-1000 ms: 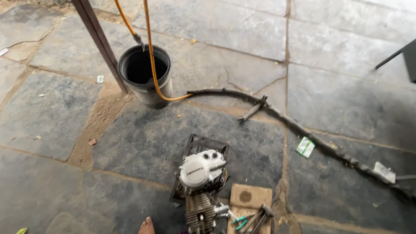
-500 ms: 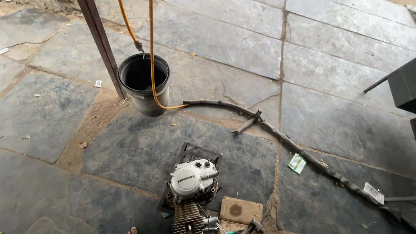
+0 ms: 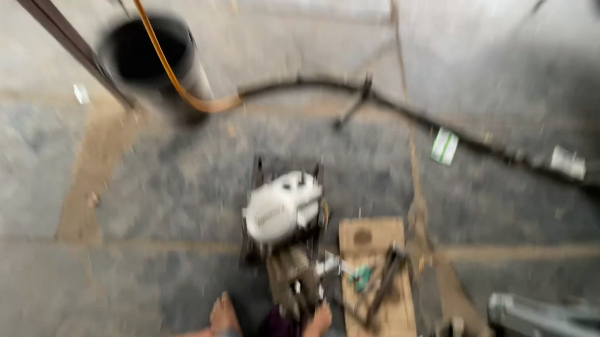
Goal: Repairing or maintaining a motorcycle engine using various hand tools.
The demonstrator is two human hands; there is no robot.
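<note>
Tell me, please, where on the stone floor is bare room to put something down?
Free: the paving left of the engine, below the black bucket, and right of the cardboard, below the long branch. Crowded: around the engine, cardboard and bare feet.

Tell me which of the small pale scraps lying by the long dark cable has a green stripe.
The middle scrap, just right of the floor joint. The scrap farther right and the one left of the black bucket look plain pale.

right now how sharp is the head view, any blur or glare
Head view: heavy motion blur over the whole frame, so the white engine cover, black bucket and orange hose show smeared edges; light is flat and even, no glare or hard shadows; tools on the cardboard are too blurred to tell apart; no hands in view.
</note>
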